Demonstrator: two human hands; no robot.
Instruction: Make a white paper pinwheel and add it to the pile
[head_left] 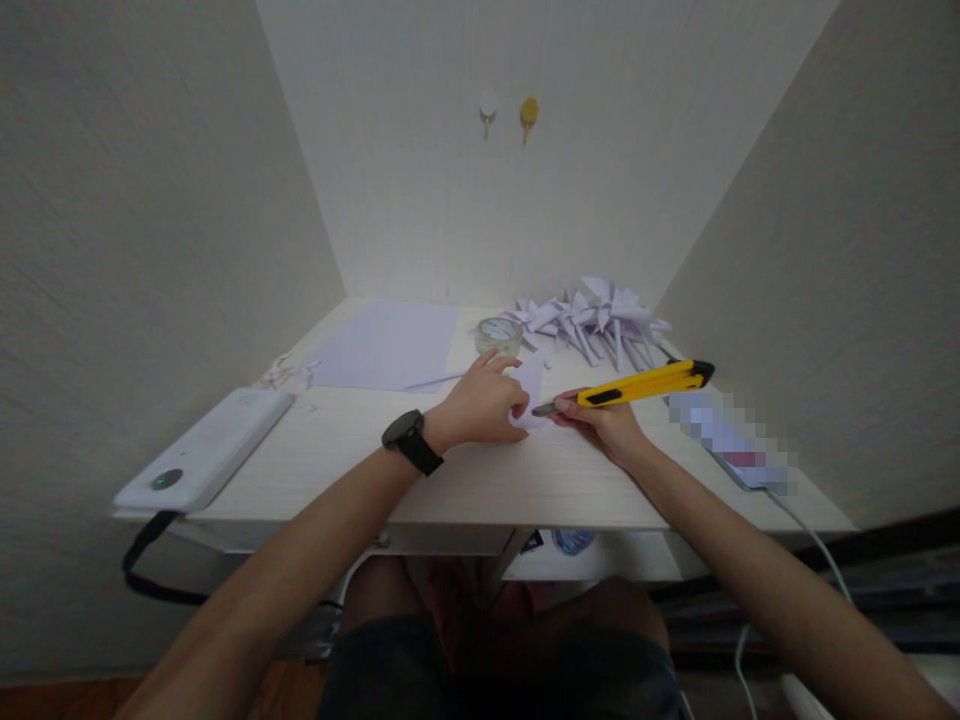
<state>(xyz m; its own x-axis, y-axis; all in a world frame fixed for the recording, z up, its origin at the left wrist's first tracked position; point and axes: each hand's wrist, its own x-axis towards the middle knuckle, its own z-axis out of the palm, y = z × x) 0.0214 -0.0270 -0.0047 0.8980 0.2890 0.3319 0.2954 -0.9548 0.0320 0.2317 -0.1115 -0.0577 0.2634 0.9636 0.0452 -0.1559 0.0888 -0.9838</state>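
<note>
My left hand (pixel 484 402), with a black watch on its wrist, pinches a small folded piece of white paper (pixel 529 392) on the white desk (pixel 465 480). My right hand (pixel 604 425) is closed round a yellow utility knife (pixel 637 384). The knife's blade tip touches the paper's right edge. Both hands meet near the middle of the desk.
A pile of folded white paper shapes (pixel 596 320) lies at the back right, a roll of clear tape (pixel 498 334) beside it. A stack of white sheets (pixel 386 345) lies back left, paper scraps (pixel 289 373) near it. A white power bank (pixel 206 450) sits left; a phone (pixel 731 440) with cable right.
</note>
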